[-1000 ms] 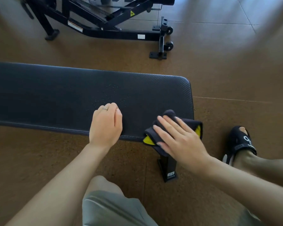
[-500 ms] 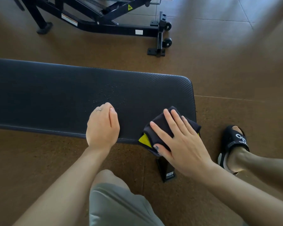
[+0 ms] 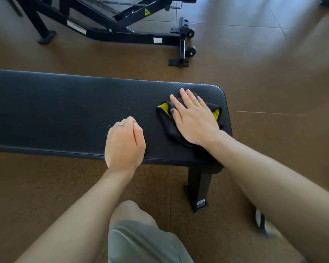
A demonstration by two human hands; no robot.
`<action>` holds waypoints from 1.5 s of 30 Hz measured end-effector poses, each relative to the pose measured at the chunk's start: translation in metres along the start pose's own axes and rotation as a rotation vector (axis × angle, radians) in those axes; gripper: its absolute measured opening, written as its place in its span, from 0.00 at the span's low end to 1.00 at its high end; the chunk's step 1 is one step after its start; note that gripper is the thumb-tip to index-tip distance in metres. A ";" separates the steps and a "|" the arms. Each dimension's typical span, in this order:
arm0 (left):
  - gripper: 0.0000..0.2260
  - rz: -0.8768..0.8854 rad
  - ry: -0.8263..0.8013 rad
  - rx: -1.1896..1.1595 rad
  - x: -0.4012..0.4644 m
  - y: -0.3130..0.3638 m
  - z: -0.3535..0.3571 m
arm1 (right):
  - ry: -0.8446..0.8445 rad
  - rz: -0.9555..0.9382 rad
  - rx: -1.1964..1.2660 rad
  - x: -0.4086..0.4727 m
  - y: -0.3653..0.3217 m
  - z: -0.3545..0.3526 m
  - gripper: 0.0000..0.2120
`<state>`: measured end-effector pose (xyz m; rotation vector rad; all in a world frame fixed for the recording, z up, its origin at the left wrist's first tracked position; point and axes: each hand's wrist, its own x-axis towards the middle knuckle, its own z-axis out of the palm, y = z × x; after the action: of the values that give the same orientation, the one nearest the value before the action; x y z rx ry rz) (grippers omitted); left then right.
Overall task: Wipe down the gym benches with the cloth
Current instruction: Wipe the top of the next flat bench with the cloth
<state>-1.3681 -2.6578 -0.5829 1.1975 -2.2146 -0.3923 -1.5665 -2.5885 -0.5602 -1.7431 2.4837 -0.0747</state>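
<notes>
A flat black gym bench [image 3: 55, 112] runs across the view, its right end in front of me. Small water droplets [image 3: 128, 105] speckle the pad near its middle. A dark cloth with yellow trim [image 3: 165, 118] lies on the pad close to the right end. My right hand [image 3: 194, 118] presses flat on the cloth with straight, spread fingers. My left hand [image 3: 124, 145] rests on the pad's near edge, left of the cloth, fingers loosely curled, holding nothing; a ring shows on one finger.
A black adjustable bench frame with small wheels [image 3: 184, 44] stands on the brown floor behind. The bench's black leg [image 3: 198, 188] sits under its right end. My knee in grey shorts [image 3: 141, 238] is at the bottom, my sandalled foot [image 3: 260, 221] at lower right.
My right hand has pushed the cloth from the near right edge up onto the top of the pad, farther from me. My left hand has stayed in place.
</notes>
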 end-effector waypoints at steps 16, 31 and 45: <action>0.14 0.003 0.035 0.106 0.001 0.005 0.005 | 0.026 -0.076 0.039 0.050 0.025 -0.004 0.27; 0.12 -0.119 0.011 0.211 -0.003 0.010 0.003 | 0.088 -0.308 0.109 0.075 0.008 0.005 0.25; 0.11 -0.096 0.019 0.226 0.003 0.012 0.004 | 0.074 -0.308 0.010 0.119 -0.028 0.006 0.26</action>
<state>-1.3798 -2.6533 -0.5793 1.4237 -2.2359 -0.1697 -1.5798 -2.7096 -0.5701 -2.1392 2.2338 -0.1788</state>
